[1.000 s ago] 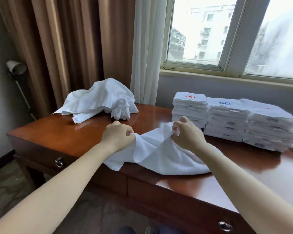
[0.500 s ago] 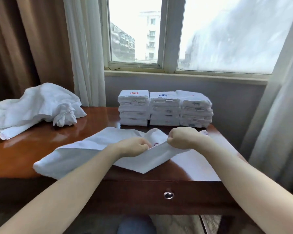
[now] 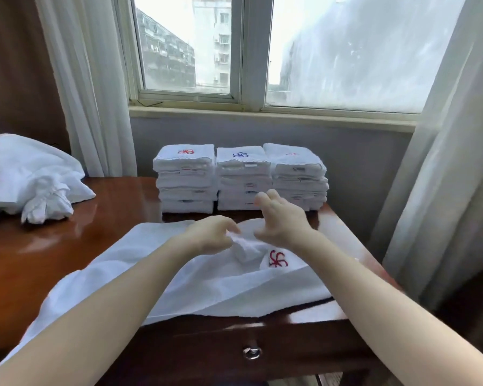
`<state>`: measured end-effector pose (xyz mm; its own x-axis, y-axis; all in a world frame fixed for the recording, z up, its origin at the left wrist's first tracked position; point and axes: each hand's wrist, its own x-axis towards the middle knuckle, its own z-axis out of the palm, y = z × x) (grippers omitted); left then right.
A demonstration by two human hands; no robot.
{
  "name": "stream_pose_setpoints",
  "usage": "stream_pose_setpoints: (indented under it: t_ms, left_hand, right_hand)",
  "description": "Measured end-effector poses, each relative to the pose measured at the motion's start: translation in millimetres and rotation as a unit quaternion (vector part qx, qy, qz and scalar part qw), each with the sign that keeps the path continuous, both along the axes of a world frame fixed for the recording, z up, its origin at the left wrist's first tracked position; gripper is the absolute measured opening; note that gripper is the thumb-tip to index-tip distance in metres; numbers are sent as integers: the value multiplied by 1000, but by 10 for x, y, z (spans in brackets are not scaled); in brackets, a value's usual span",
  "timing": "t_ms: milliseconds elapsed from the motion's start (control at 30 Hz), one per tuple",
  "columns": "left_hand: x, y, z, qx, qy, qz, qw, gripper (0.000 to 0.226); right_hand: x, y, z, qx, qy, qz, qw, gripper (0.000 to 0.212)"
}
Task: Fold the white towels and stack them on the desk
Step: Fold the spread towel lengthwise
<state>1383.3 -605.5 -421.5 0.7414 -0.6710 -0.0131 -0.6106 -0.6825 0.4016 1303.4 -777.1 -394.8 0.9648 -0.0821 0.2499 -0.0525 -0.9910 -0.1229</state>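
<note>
A white towel [image 3: 212, 285] with a red embroidered mark lies spread across the front of the wooden desk [image 3: 23, 263], its near edge drooping over the drawer front. My left hand [image 3: 211, 235] pinches a raised fold of this towel near its middle. Just to the right, my right hand [image 3: 283, 218] hovers above the cloth with fingers spread and nothing in it. Three stacks of folded white towels [image 3: 240, 179] stand side by side at the back of the desk under the window.
A heap of unfolded white towels [image 3: 31, 179] lies at the desk's back left. Curtains hang on both sides, the right curtain [image 3: 444, 162] close to the desk's right end. A drawer knob [image 3: 251, 352] sits below the front edge.
My right hand has let go of the towel, opened and lifted. The towel now lies flatter with its red mark showing. The view has turned to face the stacks.
</note>
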Motion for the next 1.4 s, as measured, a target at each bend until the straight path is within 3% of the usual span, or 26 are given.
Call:
stream_pose_setpoints:
  t_ms: [100, 200, 267, 333, 367, 500, 633, 733, 867, 1100, 1267, 1400]
  left_hand:
    - [100, -77, -44, -20, 14, -16, 1000, 45]
    - [198, -173, -98, -23, 15, -29, 999, 40]
    - [238, -262, -154, -46, 22, -29, 998, 35]
    - [247, -382, -185, -79, 4, -38, 996, 38]
    - [245, -454, -198, -104, -3, -43, 994, 42]
    - [224, -751, -200, -176, -6, -45, 983, 58]
    - [231, -987, -256, -111, 38, -65, 991, 54]
    - [247, -1081, -349, -35, 45, -56, 997, 61]
    - [298, -1058, -434, 2, -3, -25, 1000, 61]
    - [535, -752, -424, 63, -68, 23, 995, 49]
    - [701, -605, -405, 92, -71, 41, 992, 55]
    - [809, -595, -279, 119, -35, 55, 991, 52]
  right_hand:
    - [175, 9, -118, 3, 52, 20, 998, 82]
    - [246, -124, -233, 16, 180, -19, 983, 89]
    - [243, -255, -306, 45, 200, -50, 978, 59]
    - [210, -410, -362, 91, 124, -74, 985, 17]
    - [184, -513, -370, 115, 81, -94, 986, 9]
    - [7, -962, -323, 210, -27, -222, 952, 11]
    - [-234, -1325, -329, 246, -46, -303, 919, 11]
    - [-328, -1374, -364, 223, -60, -291, 928, 28]
    - [-232, -1187, -365, 195, -79, -201, 957, 29]
    - [215, -960, -409, 148, 47, -106, 982, 28]
    - [430, -1086, -507, 67, 125, -101, 985, 44]
    - [588, -1151, -447, 52, 198, -96, 974, 70]
